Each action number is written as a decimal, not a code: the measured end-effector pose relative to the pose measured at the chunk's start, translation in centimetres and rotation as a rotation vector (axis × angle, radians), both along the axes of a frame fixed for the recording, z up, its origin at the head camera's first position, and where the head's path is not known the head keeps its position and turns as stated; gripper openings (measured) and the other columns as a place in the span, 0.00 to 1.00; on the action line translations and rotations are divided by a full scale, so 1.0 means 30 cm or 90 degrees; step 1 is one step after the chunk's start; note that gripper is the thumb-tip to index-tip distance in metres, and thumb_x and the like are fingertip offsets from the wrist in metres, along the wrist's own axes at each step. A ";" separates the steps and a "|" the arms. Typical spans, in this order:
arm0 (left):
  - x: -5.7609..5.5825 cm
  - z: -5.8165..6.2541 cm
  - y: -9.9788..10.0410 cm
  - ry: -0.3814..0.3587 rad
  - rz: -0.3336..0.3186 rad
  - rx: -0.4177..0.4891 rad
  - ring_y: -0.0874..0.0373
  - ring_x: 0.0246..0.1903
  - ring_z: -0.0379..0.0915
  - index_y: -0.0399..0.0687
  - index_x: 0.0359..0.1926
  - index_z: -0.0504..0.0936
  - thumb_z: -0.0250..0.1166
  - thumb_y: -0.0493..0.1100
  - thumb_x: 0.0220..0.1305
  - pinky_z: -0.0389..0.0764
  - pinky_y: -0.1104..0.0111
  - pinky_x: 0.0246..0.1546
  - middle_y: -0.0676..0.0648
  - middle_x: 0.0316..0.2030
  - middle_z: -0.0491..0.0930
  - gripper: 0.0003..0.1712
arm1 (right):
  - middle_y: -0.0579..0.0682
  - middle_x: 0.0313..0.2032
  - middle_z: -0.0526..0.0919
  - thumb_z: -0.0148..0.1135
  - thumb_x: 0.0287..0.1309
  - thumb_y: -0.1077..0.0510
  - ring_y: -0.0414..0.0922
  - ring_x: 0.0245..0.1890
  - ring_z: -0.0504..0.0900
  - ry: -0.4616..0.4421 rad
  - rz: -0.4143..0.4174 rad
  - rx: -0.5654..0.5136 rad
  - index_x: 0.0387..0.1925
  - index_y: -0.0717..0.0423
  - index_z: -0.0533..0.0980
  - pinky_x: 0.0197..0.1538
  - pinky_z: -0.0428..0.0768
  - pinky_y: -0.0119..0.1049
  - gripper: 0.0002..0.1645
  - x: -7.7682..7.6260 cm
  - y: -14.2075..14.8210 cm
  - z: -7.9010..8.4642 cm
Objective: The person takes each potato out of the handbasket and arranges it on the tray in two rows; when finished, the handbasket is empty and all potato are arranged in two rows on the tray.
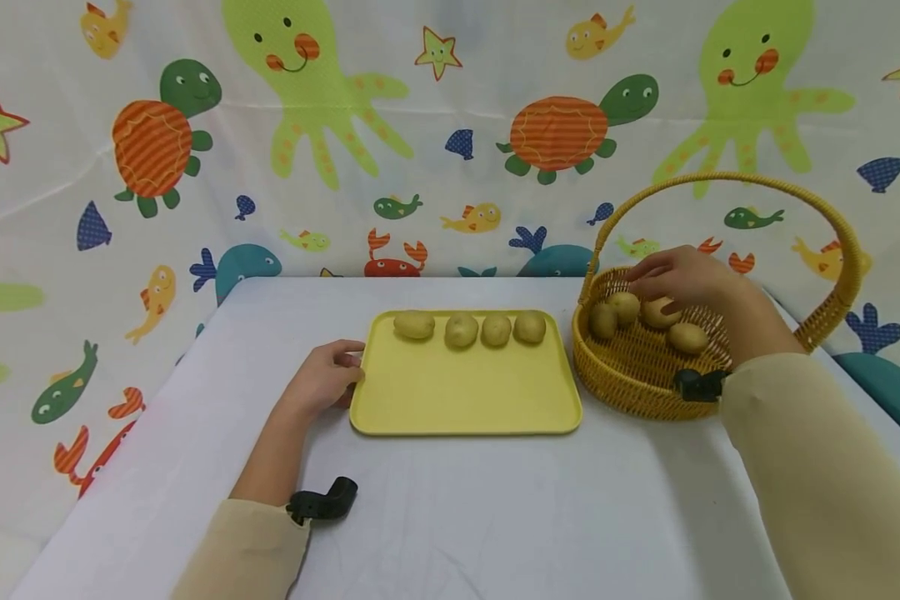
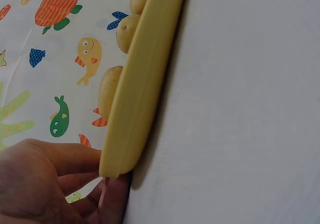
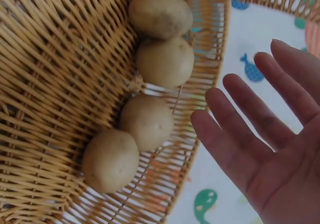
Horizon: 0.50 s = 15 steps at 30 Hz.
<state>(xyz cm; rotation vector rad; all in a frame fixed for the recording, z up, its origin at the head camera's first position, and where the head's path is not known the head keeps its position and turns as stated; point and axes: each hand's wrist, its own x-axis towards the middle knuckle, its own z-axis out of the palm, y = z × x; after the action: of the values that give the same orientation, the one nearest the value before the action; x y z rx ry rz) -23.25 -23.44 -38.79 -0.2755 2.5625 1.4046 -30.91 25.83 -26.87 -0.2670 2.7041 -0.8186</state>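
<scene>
My left hand [image 1: 324,379] is at the left edge of a yellow tray [image 1: 465,392], gripping its rim. In the left wrist view, the fingers [image 2: 75,159] meet the tray's corner from above and below. Several potatoes [image 1: 461,331] lie in a row along the tray's far side. Over a wicker basket [image 1: 630,387] with a tall handle hovers my right hand [image 1: 686,279], holding nothing. Its fingers [image 3: 240,124] are spread and nearly straight in the right wrist view, apart from the potatoes [image 3: 147,121] in the basket. Several potatoes lie there, some touching in pairs.
A white cloth [image 1: 495,500] covers the table. Behind it hangs a white curtain [image 1: 435,125] printed with sea animals. The basket's arched handle [image 1: 750,179] rises above and around my right forearm. Small black cameras [image 1: 322,502] are strapped to both wrists.
</scene>
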 end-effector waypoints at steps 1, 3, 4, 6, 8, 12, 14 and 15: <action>0.000 0.002 -0.001 -0.003 0.003 -0.001 0.48 0.47 0.77 0.46 0.75 0.67 0.57 0.36 0.72 0.86 0.67 0.38 0.38 0.60 0.73 0.32 | 0.71 0.68 0.71 0.55 0.76 0.47 0.67 0.64 0.75 0.001 -0.004 0.001 0.72 0.64 0.67 0.55 0.85 0.53 0.33 -0.004 0.007 0.000; -0.002 0.004 -0.001 -0.007 0.006 -0.002 0.48 0.48 0.77 0.46 0.75 0.67 0.57 0.37 0.72 0.86 0.67 0.38 0.38 0.60 0.73 0.32 | 0.73 0.67 0.72 0.56 0.75 0.47 0.67 0.64 0.75 0.001 -0.014 0.004 0.71 0.64 0.67 0.55 0.85 0.53 0.34 -0.012 0.022 0.001; -0.002 0.004 -0.001 -0.009 0.005 -0.003 0.48 0.48 0.77 0.46 0.76 0.67 0.57 0.37 0.72 0.86 0.67 0.38 0.38 0.60 0.73 0.32 | 0.73 0.67 0.72 0.55 0.75 0.47 0.68 0.64 0.75 0.002 -0.019 0.005 0.71 0.64 0.67 0.55 0.85 0.53 0.34 -0.015 0.030 0.001; -0.005 0.004 -0.001 -0.012 0.005 -0.002 0.48 0.48 0.77 0.46 0.76 0.67 0.57 0.37 0.72 0.86 0.67 0.38 0.38 0.61 0.73 0.32 | 0.73 0.66 0.73 0.55 0.75 0.46 0.68 0.63 0.75 0.010 -0.030 0.010 0.71 0.65 0.68 0.55 0.85 0.54 0.34 -0.018 0.047 -0.002; -0.005 0.002 -0.003 -0.011 0.005 -0.001 0.48 0.48 0.77 0.46 0.76 0.67 0.57 0.37 0.72 0.86 0.67 0.38 0.37 0.61 0.73 0.32 | 0.74 0.65 0.73 0.54 0.76 0.45 0.69 0.62 0.77 0.023 -0.041 0.019 0.71 0.65 0.68 0.55 0.85 0.55 0.35 -0.021 0.061 -0.009; -0.007 0.002 -0.006 -0.011 0.001 -0.001 0.48 0.48 0.78 0.46 0.76 0.66 0.57 0.37 0.72 0.86 0.67 0.38 0.37 0.61 0.73 0.32 | 0.76 0.63 0.73 0.53 0.75 0.44 0.68 0.56 0.81 0.056 -0.069 0.032 0.69 0.66 0.69 0.52 0.85 0.55 0.34 -0.026 0.096 -0.032; -0.008 0.004 -0.003 -0.011 0.000 -0.001 0.48 0.48 0.78 0.46 0.76 0.66 0.57 0.37 0.72 0.86 0.67 0.38 0.37 0.61 0.73 0.32 | 0.77 0.63 0.72 0.54 0.75 0.45 0.68 0.52 0.83 0.063 -0.079 0.037 0.68 0.67 0.70 0.50 0.85 0.56 0.34 -0.025 0.117 -0.043; -0.009 0.006 -0.002 -0.011 0.001 -0.002 0.48 0.48 0.77 0.46 0.76 0.67 0.57 0.37 0.72 0.86 0.67 0.38 0.38 0.61 0.73 0.32 | 0.78 0.63 0.71 0.54 0.74 0.46 0.68 0.51 0.83 0.064 -0.082 0.041 0.67 0.68 0.70 0.49 0.85 0.56 0.33 -0.025 0.126 -0.046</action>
<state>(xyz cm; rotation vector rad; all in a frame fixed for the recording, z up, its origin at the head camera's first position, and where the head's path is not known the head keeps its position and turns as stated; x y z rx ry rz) -23.51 -23.51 -38.63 -0.2887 2.5513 1.3914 -31.66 29.60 -28.24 -0.1232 2.8613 -0.7708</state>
